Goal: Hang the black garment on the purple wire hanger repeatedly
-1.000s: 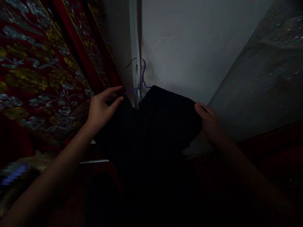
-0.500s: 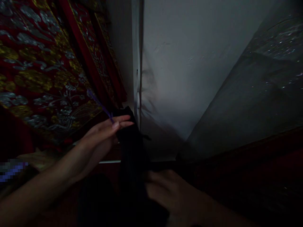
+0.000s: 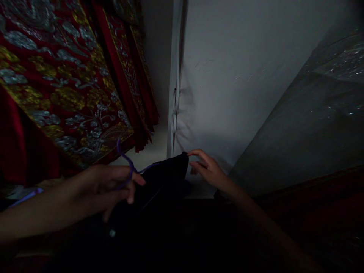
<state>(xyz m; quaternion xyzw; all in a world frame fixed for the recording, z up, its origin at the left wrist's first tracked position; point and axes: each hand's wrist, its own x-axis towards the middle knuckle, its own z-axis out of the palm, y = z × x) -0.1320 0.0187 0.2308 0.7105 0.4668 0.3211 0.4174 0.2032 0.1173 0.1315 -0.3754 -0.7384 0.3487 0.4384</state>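
Note:
A black piece of cloth (image 3: 167, 182), perhaps a garment, is spread in front of me, its lower part lost in the dark. At its upper right corner my right hand (image 3: 207, 168) pinches the edge between thumb and fingers. My left hand (image 3: 110, 185) is at the cloth's left side, fingers curled, with a thin purple cord (image 3: 131, 161) looping over them. The cord's tail runs right along the top edge of the cloth. On the cloth below my left hand is a small pale tag (image 3: 112, 233).
Red embroidered fabric (image 3: 68, 87) with gold and silver patterns hangs at the left. A pale wall (image 3: 227, 76) with a vertical cable (image 3: 175, 102) stands ahead. Shiny plastic-like sheeting (image 3: 318, 113) covers the right. A bluish object (image 3: 27, 197) lies at the lower left.
My right hand has risen from low on the bunched cloth to its upper corner. The cloth is now spread wider. My left hand has moved lower, with the purple cord now looped over its fingers.

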